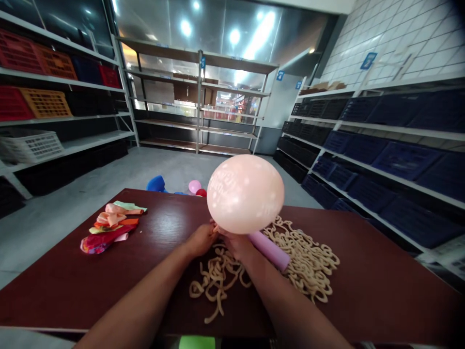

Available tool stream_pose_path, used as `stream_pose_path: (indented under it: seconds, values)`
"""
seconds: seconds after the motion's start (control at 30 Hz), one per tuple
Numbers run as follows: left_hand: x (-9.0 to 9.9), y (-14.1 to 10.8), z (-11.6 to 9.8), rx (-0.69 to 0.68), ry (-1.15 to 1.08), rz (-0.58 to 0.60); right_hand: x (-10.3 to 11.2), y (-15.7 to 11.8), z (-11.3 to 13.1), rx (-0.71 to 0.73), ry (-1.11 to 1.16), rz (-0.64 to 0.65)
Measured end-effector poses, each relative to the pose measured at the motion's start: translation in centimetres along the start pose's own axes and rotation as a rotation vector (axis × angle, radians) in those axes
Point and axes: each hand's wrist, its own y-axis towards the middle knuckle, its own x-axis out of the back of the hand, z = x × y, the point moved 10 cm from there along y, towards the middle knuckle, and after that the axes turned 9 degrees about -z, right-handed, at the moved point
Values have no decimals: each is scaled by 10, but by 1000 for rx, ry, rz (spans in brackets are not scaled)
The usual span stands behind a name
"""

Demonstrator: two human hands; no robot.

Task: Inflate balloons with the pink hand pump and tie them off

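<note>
A peach-pink inflated balloon with pale printed lettering stands over the middle of the table, its neck end down toward my hands. My left hand is closed at the balloon's neck, fingertips pinched together. Beside it, my right hand is closed just under the balloon; the balloon partly hides its fingers. A pink-purple tube lies by my right wrist. Tan cord-like loops are heaped to the right, and a smaller cluster of tan loops lies between my forearms.
Flat, uninflated balloons in several colours lie at the left of the dark red table. Beyond its far edge are a blue object and a pink balloon. Crate-filled shelves line both sides.
</note>
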Motion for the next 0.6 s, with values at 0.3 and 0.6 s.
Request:
stream_pose_path:
  seconds: [0.3,0.6]
  values:
    - [-34,-18,-18,-69,35,295,-14,1,-3,-231,1026,152]
    - [-44,-20,-2,234,-301,320,-18,0,-3,-319,1127,190]
